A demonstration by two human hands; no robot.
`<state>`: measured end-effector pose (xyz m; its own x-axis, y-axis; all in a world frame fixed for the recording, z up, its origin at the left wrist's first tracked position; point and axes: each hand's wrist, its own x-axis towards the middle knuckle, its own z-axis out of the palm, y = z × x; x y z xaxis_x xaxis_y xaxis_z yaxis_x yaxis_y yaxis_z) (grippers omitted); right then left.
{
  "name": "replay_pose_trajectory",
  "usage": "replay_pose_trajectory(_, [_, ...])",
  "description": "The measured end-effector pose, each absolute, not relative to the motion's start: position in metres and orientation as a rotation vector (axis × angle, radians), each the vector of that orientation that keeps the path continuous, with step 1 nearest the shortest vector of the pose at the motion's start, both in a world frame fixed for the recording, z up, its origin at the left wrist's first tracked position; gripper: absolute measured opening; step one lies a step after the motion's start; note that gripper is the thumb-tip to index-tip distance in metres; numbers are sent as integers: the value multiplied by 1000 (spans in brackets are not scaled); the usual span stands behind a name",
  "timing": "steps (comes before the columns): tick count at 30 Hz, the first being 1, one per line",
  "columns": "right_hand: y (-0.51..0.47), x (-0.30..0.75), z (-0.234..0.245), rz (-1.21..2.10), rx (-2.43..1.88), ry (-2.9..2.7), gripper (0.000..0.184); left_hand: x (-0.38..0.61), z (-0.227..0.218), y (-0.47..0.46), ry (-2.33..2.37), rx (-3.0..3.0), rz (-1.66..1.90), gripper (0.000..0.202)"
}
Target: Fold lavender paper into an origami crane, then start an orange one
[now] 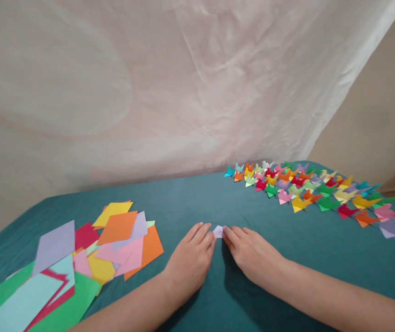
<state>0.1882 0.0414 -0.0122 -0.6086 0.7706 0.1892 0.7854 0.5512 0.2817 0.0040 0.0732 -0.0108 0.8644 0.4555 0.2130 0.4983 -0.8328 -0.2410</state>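
Observation:
A small piece of folded lavender paper [218, 231] is pinched between my two hands at the middle of the table. My left hand [193, 252] grips its left side, fingers closed together and pointing away from me. On the right side, the fingertips of my right hand [246, 251] press on the paper. Much of the paper is hidden behind my fingers, so its full shape cannot be made out.
Loose coloured sheets [117, 228] lie overlapping on the left of the teal tablecloth [190, 198]. Rows of small folded paper birds [301, 203] stand at the back right. A pale hanging cloth [170, 92] borders the table's far edge.

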Motion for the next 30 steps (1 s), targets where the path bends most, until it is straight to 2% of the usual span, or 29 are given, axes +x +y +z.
replay_pose_trajectory(9, [51, 200, -9, -350, -1370, -2648, 16, 3, -10, 74, -793, -2788, -231, 31])
replay_pose_trajectory(16, [52, 199, -14, -446, -1303, -2444, 19, 3, -6, 74, -829, -2815, -247, 33])
replay_pose_trajectory(20, [52, 195, -20, -413, -1264, -2487, 26, 3, -5, 73, -839, -2805, -282, 34])
replay_pose_trajectory(30, [55, 192, -20, -379, -1314, -2587, 25, 4, -6, 73, -840, -2806, -293, 32])
